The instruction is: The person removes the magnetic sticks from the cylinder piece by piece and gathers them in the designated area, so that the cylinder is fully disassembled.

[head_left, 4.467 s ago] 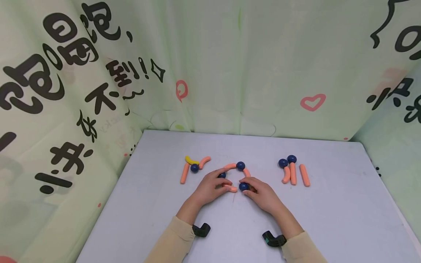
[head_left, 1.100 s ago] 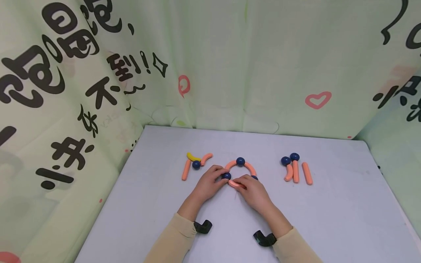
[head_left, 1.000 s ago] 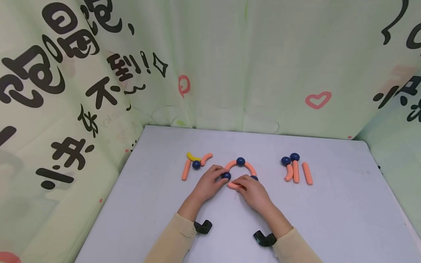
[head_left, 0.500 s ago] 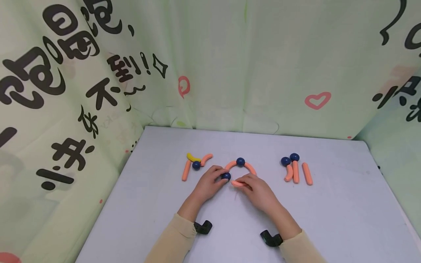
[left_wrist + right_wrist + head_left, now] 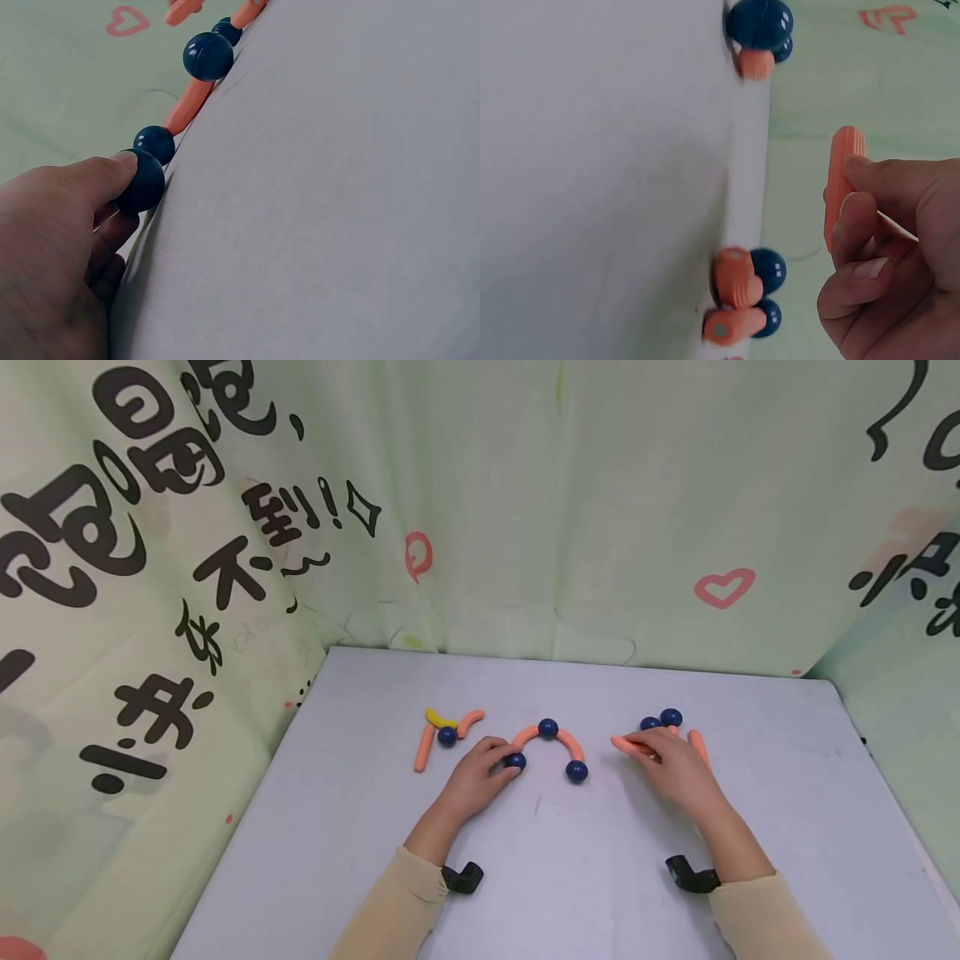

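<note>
On the table, an arch of two curved orange rods [image 5: 572,746] has a blue ball [image 5: 548,728] at its top. My left hand [image 5: 474,781] pinches the blue ball [image 5: 144,182] at the arch's left end. Another blue ball [image 5: 577,772] sits at the right end. Off to the right, my right hand [image 5: 681,770] holds a curved orange rod [image 5: 844,184] between thumb and fingers, raised above the table. Behind that hand, two blue balls [image 5: 671,717] and a straight orange rod [image 5: 698,745] are partly visible; other rods there are mostly hidden.
Left of the arch lie a yellow curved rod [image 5: 439,719], a blue ball [image 5: 447,737], a straight orange rod [image 5: 423,748] and a curved orange rod [image 5: 471,722]. A printed curtain [image 5: 495,510] hangs round the table [image 5: 540,877] at back and sides.
My right hand has carried the curved rod from the arch's front away to the right, up off the table. The arch's right-end ball is now uncovered. My left hand has stayed at its ball.
</note>
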A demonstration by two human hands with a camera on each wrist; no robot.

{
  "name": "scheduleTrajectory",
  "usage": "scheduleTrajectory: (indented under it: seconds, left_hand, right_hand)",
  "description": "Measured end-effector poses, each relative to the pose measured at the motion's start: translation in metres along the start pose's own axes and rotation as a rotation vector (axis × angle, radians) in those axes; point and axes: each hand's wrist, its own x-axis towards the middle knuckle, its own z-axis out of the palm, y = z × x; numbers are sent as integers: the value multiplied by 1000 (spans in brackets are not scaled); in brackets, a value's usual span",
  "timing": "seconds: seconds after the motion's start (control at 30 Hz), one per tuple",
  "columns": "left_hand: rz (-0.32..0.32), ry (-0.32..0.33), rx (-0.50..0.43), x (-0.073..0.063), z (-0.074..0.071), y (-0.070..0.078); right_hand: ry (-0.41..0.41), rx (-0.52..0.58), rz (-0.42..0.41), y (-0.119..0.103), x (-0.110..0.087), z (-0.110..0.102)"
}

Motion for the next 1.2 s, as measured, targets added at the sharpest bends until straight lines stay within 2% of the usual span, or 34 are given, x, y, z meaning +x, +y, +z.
scheduleTrajectory:
  seconds: [0.23,0.47,0.7,0.9,1.2]
  left_hand:
    - [-8,-6,0,0,-1,1]
    - [8,7,-13,0,-1,0]
    - [0,7,0,-1,0,0]
    - [-25,0,3,-1,-1,1]
    - [-19,-9,-5,-2,-3,2]
  right_hand:
    - [-98,29,181,38,13,-41]
    - [-136,2,219,73,27,-65]
    - [-203,4,268,99,38,-67]
    - [-248,0,267,108,45,-63]
    - [-295,19,293,118,49,-56]
